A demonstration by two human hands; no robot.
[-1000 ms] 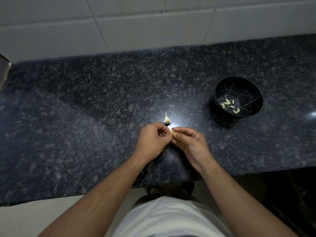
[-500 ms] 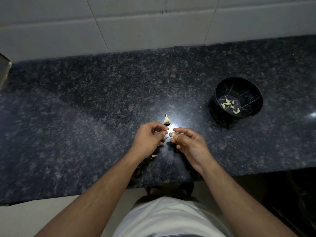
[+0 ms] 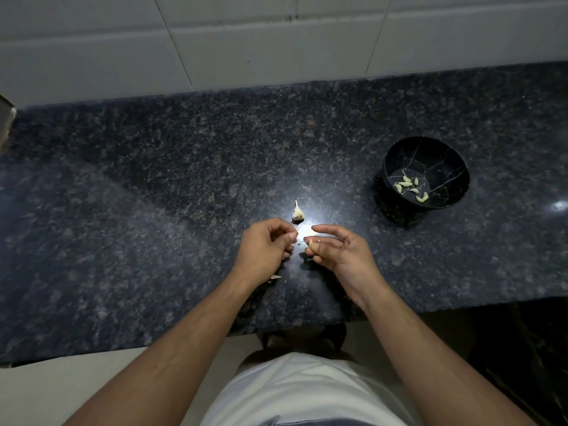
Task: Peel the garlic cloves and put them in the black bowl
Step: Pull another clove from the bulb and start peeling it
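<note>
Dark speckled stone makes up the counter (image 3: pixel 153 210), which runs the full width of the head view below a wall of pale tiles (image 3: pixel 246 41).

Near the middle of the counter a small garlic piece (image 3: pixel 297 213) with a pointed tip sits beside a bright patch of reflected light. Just in front of it the two hands are raised over the stone, close together but apart. The left hand (image 3: pixel 264 250) has its fingers curled inward with thumb and fingertips drawn near each other; whether anything is between them cannot be told. The right hand (image 3: pixel 338 252) is turned palm-up, index finger stretched forward, and a pale garlic clove (image 3: pixel 310 242) is pinched at its thumb and finger ends. A thin scrap of peel (image 3: pixel 275 277) lies on the counter below the left hand.

Well off to the right stands the black bowl (image 3: pixel 442 158), veined with thin light lines. Several peeled cloves (image 3: pixel 408 187) lie scattered on its bottom.

At the lower edge a white shirt (image 3: pixel 292 392) shows between the bare forearms.
</note>
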